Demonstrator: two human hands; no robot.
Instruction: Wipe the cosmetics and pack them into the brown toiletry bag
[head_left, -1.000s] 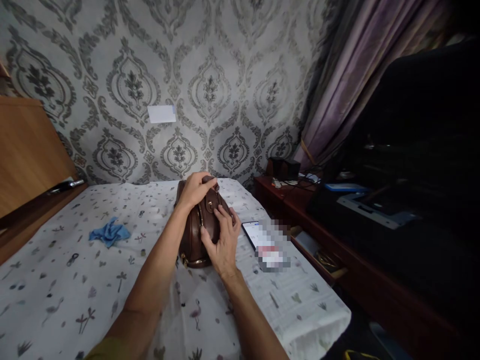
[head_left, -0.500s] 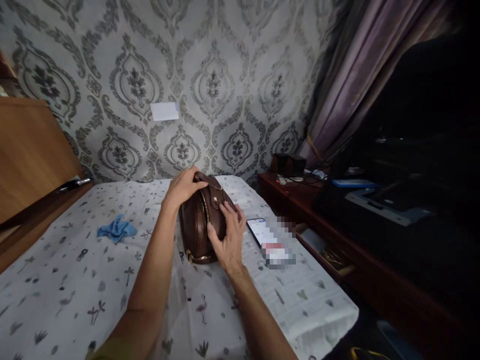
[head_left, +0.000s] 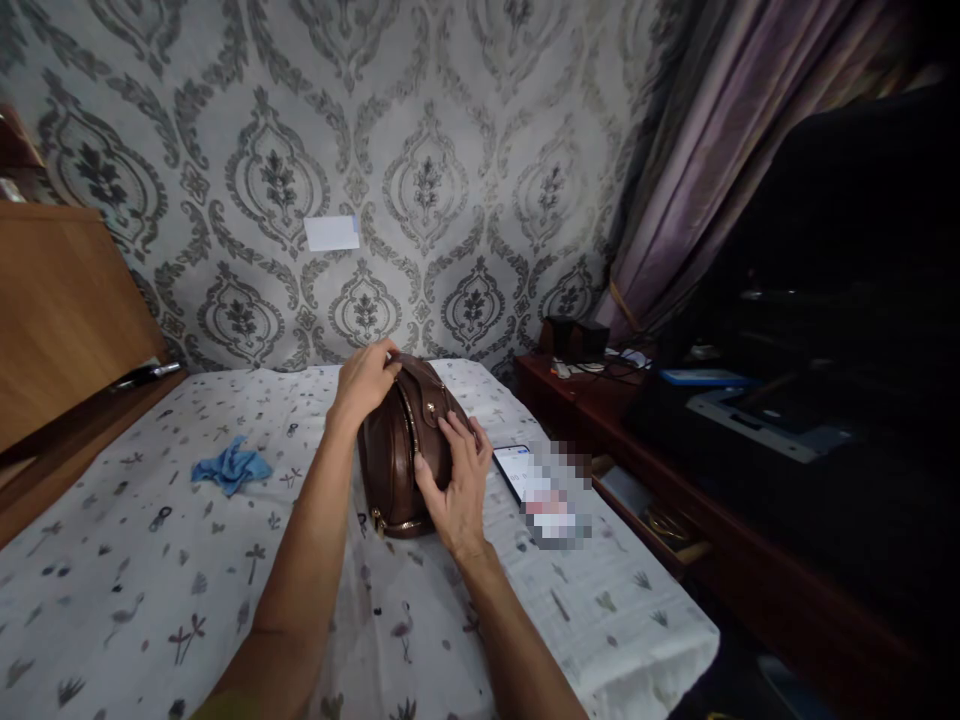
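A brown leather handbag (head_left: pixel 387 455) with a gold zipper along its edge rests upright on the patterned white cloth. My left hand (head_left: pixel 366 382) is closed over the bag's far upper end, its thumb near the zipper and its fingertips partly hidden behind the top. Against the right side of the bag lies my right hand (head_left: pixel 460 485), fingers spread near the small metal stud and thumb beside the zipper. At the bag's near bottom corner hangs a gold zipper pull (head_left: pixel 379 523).
A phone (head_left: pixel 512 470), partly blurred out, lies right of the bag. On the left is a crumpled blue cloth (head_left: pixel 231 467). A wooden panel (head_left: pixel 67 310) borders the left side. A dark red desk (head_left: pixel 536 375) with an open drawer (head_left: pixel 652 520) stands to the right.
The view has tilted slightly, so everything sits a little lower. My left fingers and thumb have shifted slightly at the bag's top; my right hand stays against its side.
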